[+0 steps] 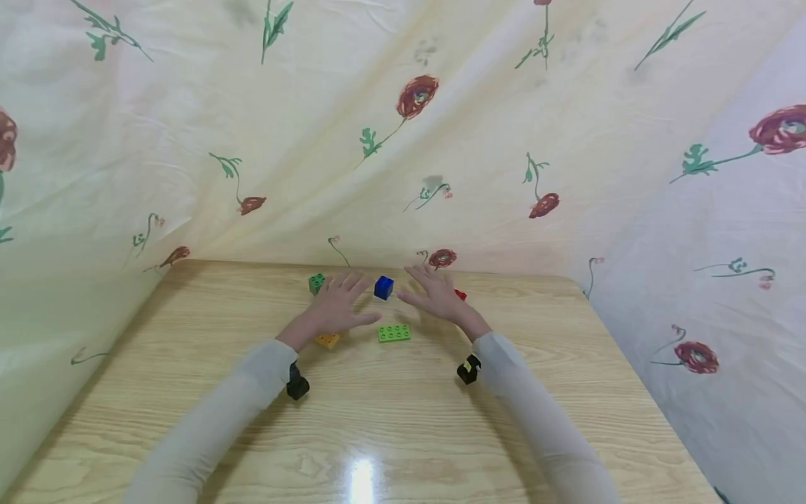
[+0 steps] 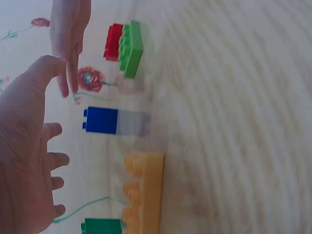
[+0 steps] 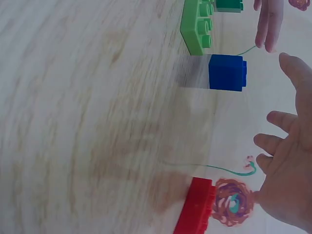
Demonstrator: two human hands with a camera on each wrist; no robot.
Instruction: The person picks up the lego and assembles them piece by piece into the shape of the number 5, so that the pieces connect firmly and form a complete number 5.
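Observation:
Both hands hover over a wooden table with fingers spread and nothing held. My left hand (image 1: 335,306) is above the orange brick (image 1: 328,340) and partly covers the dark green brick (image 1: 317,283). On the other side, my right hand (image 1: 437,294) is nearest to the red brick (image 1: 461,295), which it partly hides in the head view. Between the hands, toward the back, stands a blue brick (image 1: 383,288), studs up. A flat light green brick (image 1: 394,333) with two rows of studs lies nearer. The right wrist view shows the red brick (image 3: 195,207) lying long and low.
The wooden table (image 1: 378,420) ends at the back against a hanging flowered cloth (image 1: 315,140), which also closes off both sides. A black wrist camera (image 1: 297,383) sits under the left sleeve, another camera (image 1: 469,369) under the right.

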